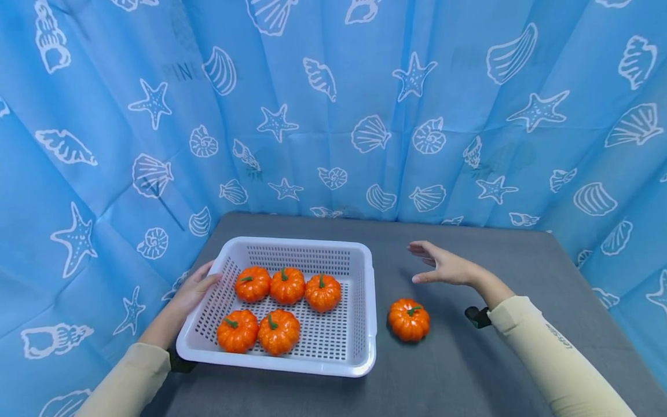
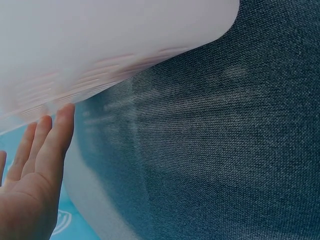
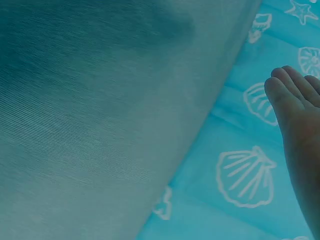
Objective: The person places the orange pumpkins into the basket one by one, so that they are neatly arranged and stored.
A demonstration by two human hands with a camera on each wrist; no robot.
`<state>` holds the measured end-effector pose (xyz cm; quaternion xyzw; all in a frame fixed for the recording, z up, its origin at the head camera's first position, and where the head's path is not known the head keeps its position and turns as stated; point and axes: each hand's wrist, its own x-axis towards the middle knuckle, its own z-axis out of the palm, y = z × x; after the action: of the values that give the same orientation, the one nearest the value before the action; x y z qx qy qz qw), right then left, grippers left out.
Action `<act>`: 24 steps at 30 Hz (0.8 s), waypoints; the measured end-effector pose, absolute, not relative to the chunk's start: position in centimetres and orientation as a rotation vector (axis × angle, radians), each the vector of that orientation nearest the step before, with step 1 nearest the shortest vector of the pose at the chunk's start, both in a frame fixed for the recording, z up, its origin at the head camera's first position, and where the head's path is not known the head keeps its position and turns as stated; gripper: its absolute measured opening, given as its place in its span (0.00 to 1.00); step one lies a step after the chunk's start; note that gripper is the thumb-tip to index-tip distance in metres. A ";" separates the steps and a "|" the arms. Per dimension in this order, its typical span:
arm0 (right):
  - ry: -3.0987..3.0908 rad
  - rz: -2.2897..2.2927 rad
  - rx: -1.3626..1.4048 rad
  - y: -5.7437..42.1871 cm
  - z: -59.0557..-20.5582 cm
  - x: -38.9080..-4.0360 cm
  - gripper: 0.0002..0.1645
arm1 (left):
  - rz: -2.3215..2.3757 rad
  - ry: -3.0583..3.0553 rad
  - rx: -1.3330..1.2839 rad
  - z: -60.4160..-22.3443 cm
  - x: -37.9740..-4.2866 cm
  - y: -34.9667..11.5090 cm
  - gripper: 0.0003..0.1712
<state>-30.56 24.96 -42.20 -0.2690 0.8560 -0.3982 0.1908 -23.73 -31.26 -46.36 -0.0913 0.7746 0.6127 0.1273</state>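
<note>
A white plastic basket with slotted walls stands on the left of the table, holding several small orange pumpkins with green stems. My left hand grips its left rim, thumb over the edge and fingers along the outside. From the left wrist, the fingers reach up against the basket's outer wall. Right of the basket, a single pumpkin sits on the table. Above and beyond it hovers my right hand, fingers spread from the thumb and holding nothing; the right wrist view also shows extended fingers.
The table has a dark grey cloth cover. Behind it and at both sides hangs a blue curtain with white shell and starfish prints. Inside the basket, bare slotted floor shows at the front right.
</note>
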 end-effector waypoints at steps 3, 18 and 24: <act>2.387 -1.160 -0.724 25.4 -43.1 -30.0 0.51 | 1.781 2.249 -0.260 -46.3 -23.8 -31.4 0.42; 2.295 -1.237 -0.706 27.6 -46.7 -26.7 0.47 | 1.766 2.258 -0.277 -46.1 -23.5 -31.0 0.44; 2.252 -1.241 -0.732 27.8 -47.3 -25.8 0.46 | 1.766 2.260 -0.278 -46.1 -23.6 -31.1 0.43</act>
<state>-25.79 27.83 -47.25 -0.2665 0.8193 -0.4517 0.2320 -23.57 -31.14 -46.09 -0.0956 0.7777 0.6076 0.1298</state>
